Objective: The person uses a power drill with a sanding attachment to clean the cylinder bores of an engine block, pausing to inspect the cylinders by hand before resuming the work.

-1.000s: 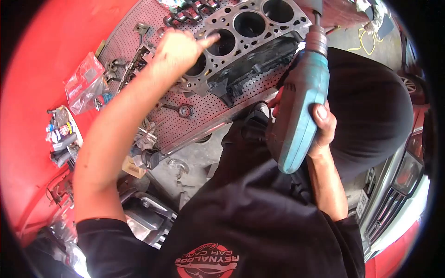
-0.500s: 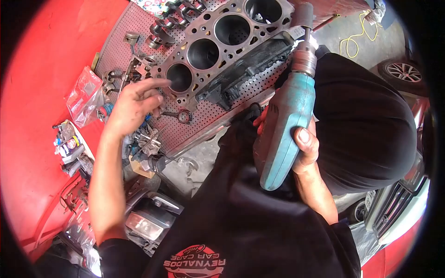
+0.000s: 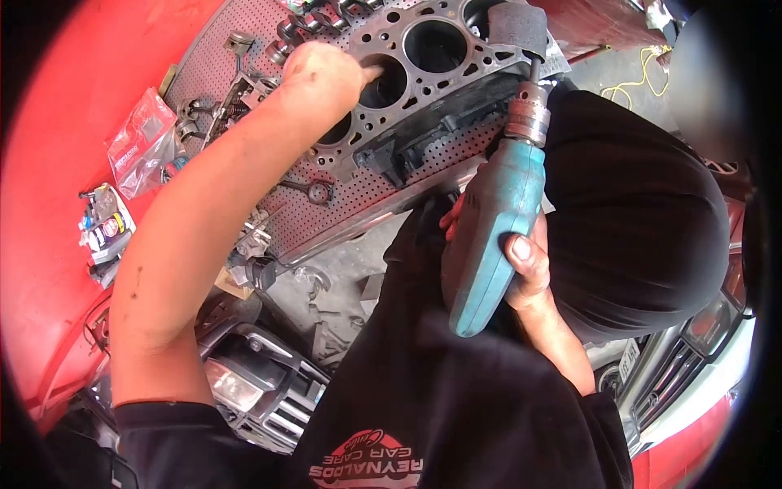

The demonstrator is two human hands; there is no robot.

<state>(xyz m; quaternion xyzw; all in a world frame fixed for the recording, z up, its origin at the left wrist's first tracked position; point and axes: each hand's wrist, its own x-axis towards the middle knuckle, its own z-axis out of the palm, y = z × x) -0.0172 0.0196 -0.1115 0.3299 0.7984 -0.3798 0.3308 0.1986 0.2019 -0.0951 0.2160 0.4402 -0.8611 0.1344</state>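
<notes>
My right hand (image 3: 529, 265) is wrapped round a teal power drill (image 3: 497, 232), its thumb on the near side. The drill points up and away from me. In its chuck (image 3: 528, 114) sits a shaft with a grey, rough-looking cylindrical head (image 3: 518, 29), which overlaps the far end of the engine block in view. My left hand (image 3: 326, 72) reaches over the engine block (image 3: 456, 80), one finger stretched into the mouth of a cylinder bore (image 3: 388, 88). Its other fingers are mostly hidden behind the hand. My left forearm partly covers the nearest bore.
The block stands on a perforated metal bench top (image 3: 285, 232). Around it lie a crankshaft (image 3: 314, 24), a connecting rod (image 3: 318, 192), and a piston (image 3: 239, 41). A plastic bag (image 3: 145, 145) rests on the red surface at left. Black cloth (image 3: 635, 220) bulges beside the drill.
My left hand has moved forward and right, from beside the nearest bore to the second one. The drill has shifted slightly left in view, still in my right hand.
</notes>
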